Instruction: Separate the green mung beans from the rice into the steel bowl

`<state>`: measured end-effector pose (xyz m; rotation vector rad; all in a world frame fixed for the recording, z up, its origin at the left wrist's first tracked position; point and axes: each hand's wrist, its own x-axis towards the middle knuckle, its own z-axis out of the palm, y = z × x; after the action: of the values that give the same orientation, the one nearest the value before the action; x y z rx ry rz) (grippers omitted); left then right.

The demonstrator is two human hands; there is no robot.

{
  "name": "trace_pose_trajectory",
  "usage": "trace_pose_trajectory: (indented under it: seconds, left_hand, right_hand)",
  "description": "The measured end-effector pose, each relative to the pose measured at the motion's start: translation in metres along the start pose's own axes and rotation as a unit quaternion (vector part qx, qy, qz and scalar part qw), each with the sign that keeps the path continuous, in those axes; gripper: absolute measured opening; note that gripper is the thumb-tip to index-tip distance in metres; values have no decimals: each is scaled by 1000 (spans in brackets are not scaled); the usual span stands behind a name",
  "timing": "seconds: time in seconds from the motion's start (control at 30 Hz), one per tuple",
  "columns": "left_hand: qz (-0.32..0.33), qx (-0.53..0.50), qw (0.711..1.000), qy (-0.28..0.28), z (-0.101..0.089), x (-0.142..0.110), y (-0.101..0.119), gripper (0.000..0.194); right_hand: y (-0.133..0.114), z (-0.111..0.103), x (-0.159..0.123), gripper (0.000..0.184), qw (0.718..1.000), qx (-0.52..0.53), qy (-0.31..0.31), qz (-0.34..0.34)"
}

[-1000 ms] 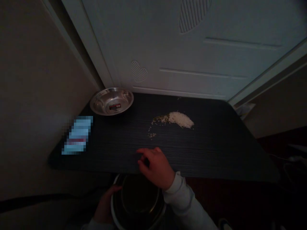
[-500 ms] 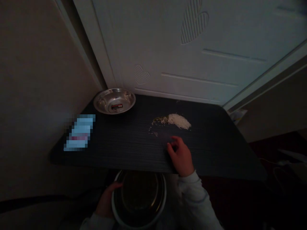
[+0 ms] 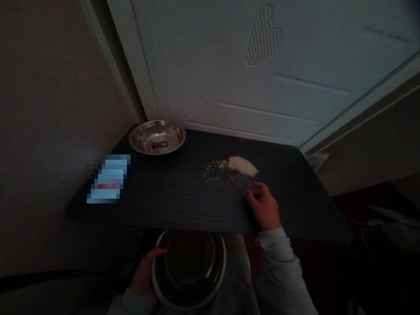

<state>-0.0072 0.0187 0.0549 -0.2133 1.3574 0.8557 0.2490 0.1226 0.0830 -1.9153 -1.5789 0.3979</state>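
My left hand (image 3: 146, 271) grips the rim of a metal bowl (image 3: 219, 280), held just below the table's front edge; dark contents cover its bottom, too dim to name. Between thumb and fingers of my right hand (image 3: 265, 204) is a thin, dark, flat card (image 3: 242, 183), tilted over the tabletop. Its far edge lies by the front of a pile of white rice grains (image 3: 243, 165). At the pile's left, small dark green beans or seeds (image 3: 216, 163) mix with the rice, and a few loose grains lie in front.
A second, shallow metal bowl (image 3: 177, 139) with a label inside stands at the dark table's (image 3: 170, 192) back left corner. A blurred-out bright rectangle (image 3: 110, 179) lies at the left edge. Behind the table rises a white door (image 3: 229, 87) with heart patterns.
My right hand has moved right and slightly away from me, bringing the card from the loose grains at the left to the front of the rice pile. My left hand still holds the bowl.
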Motion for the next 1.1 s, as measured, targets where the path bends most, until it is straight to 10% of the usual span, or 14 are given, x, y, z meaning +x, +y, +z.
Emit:
trace_pose_trajectory:
  seconds: [0.7, 1.1]
  left_hand:
    - [-2, 22, 1000, 10, 1, 3, 0, 17]
    - [18, 25, 999, 23, 9, 4, 2, 22]
  right_hand:
    - [7, -9, 32, 25, 990, 79, -94, -71]
    - [26, -19, 45, 24, 999, -11, -6, -41]
